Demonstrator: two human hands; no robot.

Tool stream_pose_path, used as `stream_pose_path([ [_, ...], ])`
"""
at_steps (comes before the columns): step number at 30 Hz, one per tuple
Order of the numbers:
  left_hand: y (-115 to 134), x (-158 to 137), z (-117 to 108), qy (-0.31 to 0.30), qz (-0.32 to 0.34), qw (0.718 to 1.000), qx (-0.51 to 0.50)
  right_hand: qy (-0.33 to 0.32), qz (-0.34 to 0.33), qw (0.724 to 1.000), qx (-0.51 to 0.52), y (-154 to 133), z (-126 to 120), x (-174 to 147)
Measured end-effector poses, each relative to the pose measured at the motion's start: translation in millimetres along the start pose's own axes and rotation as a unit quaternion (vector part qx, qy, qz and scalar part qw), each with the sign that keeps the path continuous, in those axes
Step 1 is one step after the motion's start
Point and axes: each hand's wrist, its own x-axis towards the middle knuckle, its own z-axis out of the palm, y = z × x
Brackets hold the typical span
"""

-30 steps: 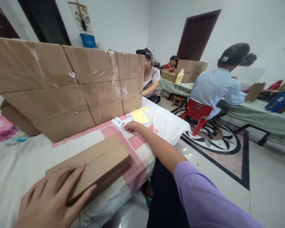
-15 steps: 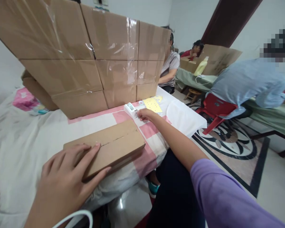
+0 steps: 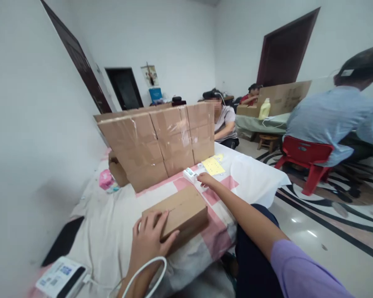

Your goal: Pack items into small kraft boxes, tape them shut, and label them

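Observation:
A closed brown cardboard box lies on the cloth-covered table in front of me. My left hand rests on its near left corner, fingers spread over the top and the thumb along the front side. Farther off, my right hand is at the right end of a small white device with a little screen. Its fingers are curled in; whatever lies between them is too small to make out. A yellow dotted sheet lies just beyond that hand. A white cable loops over my left wrist.
A tall taped cardboard partition stands behind the box. At lower left is a white power bank with a cable plugged in. A pink packet lies far left. Other people sit beyond, one on a red chair.
The view has tilted up and pulled back, showing more walls, doorways and the power bank. Both hands keep their places, the left on the box and the right at the white device.

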Motion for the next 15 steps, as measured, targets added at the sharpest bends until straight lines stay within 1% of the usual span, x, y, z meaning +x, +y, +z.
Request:
stream_pose_path([
  [2, 2.4, 1.5, -1.2, -0.010, -0.023, 1.000, -0.007, 0.007, -0.043, 0.998, 0.055, -11.9, -7.0, -19.3],
  [5, 4.8, 9.0, -10.5, -0.049, -0.058, 0.997, -0.034, -0.004, -0.116, 0.986, 0.116, -26.8, -9.0, -45.2],
  [7, 5.0, 18.6, -20.2, -0.090, -0.075, 0.991, -0.060, -0.033, -0.176, 0.972, 0.155, -33.9, -5.9, -58.6],
  [9, 5.4, 31.2, -30.0, -0.127, -0.091, 0.984, -0.083, -0.062, -0.245, 0.950, 0.184, -37.7, -1.5, -70.0],
  [11, 7.2, 45.2, -37.6, -0.147, -0.109, 0.979, -0.094, -0.069, -0.309, 0.931, 0.181, -38.9, 2.3, -81.5],
  [12, 8.6, 52.0, -40.2, -0.151, -0.118, 0.977, -0.096, -0.063, -0.332, 0.927, 0.166, -39.2, 3.9, -87.7],
  [14, 11.9, 63.9, -42.6, -0.148, -0.132, 0.975, -0.103, -0.049, -0.368, 0.920, 0.125, -40.3, 6.7, -100.8],
  [15, 13.3, 68.5, -42.6, -0.136, -0.138, 0.974, -0.118, -0.046, -0.384, 0.917, 0.103, -41.3, 8.1, -107.2],
])
